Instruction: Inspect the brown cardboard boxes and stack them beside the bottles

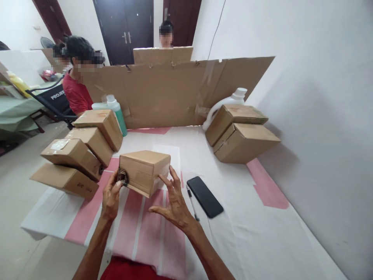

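A small cardboard box (136, 175) is held tilted above the front of the table, with a dark, scorched-looking patch at its lower left corner. My left hand (111, 196) grips that corner, thumb on the near face. Spread fingers of my right hand (175, 202) reach along the box's right side; the fingertips are at its surface, while the thumb stands apart below. Beyond the box, a white sheet of paper (175, 153) lies partly hidden. Right of my right hand rest a black smartphone (205, 197) and a pen (192, 202).
Several cardboard boxes (70, 155) line the table's left side; two more boxes (247, 142) stand at the right. Behind them are a green bottle (119, 114) and a white jug (224, 102). A cardboard partition (163, 97) crosses the back. People sit beyond it.
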Available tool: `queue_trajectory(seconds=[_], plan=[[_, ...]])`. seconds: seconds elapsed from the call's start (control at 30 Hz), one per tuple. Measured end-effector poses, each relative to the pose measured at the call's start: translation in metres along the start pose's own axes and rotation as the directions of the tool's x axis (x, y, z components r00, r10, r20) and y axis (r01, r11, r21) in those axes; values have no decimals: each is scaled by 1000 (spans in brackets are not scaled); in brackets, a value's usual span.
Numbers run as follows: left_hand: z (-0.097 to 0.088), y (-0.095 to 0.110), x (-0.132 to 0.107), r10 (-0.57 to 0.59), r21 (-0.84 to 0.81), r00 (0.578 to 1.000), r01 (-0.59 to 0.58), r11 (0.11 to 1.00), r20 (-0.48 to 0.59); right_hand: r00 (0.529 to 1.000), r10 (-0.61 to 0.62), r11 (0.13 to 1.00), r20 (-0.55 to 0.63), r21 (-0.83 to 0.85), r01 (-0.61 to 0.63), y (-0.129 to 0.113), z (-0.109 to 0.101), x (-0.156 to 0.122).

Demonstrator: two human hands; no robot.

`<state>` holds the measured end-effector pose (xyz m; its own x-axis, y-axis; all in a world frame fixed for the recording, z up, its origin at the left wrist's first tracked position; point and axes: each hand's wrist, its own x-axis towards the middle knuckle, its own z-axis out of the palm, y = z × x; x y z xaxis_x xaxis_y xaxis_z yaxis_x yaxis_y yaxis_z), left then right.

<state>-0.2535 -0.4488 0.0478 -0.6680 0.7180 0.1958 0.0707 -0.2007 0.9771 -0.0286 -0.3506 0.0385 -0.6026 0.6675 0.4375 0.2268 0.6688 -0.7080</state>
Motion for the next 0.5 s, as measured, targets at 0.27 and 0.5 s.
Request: queue_trajectory(seconds=[0.27, 0.5], plan=[[18, 10, 11, 29, 2, 991, -30, 1000, 134, 988, 85, 971, -126, 232, -53, 37, -1, 53], [40, 24, 14, 138, 79, 979, -151, 985, 150, 931, 284, 938, -230, 267, -220, 8, -1, 40]])
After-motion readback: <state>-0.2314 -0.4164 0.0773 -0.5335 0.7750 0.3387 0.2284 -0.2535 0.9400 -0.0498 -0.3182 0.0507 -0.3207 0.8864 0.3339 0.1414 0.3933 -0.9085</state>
